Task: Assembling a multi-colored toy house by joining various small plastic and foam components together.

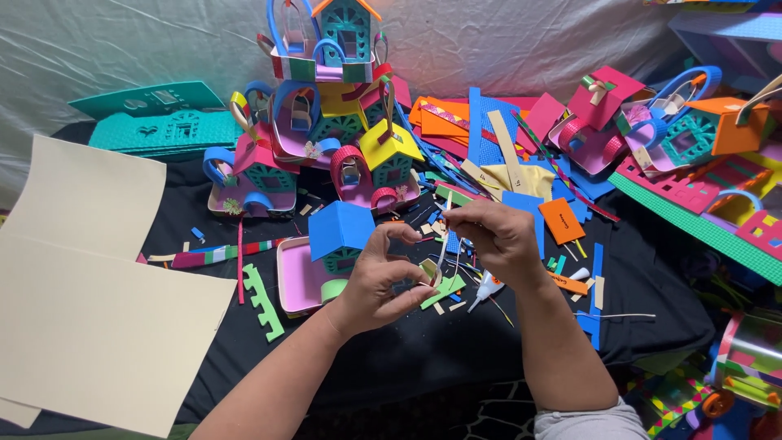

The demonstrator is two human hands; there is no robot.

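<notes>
Both hands (pixel 440 261) pinch an upright pale strip (pixel 442 253).

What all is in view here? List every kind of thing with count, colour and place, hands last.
Foam house on pink tray: one, blue roof, teal walls, just left of the hands.
Finished foam houses: a stacked cluster, mixed colours, back centre.
More houses: several, pink, orange and teal, back right.
Teal cut-out sheets: a few, back left.
Cream sheets: two or more, left foreground.
Green notched strip: one, beside the tray.
Glue bottle: one, white, under the right hand.
Foam scraps: many, mixed colours, centre.
Black cloth: one, beneath everything.
Thin pale strip: one, pinched between both hands.
Left hand: holds the strip's lower end.
Right hand: holds its upper end.
</notes>
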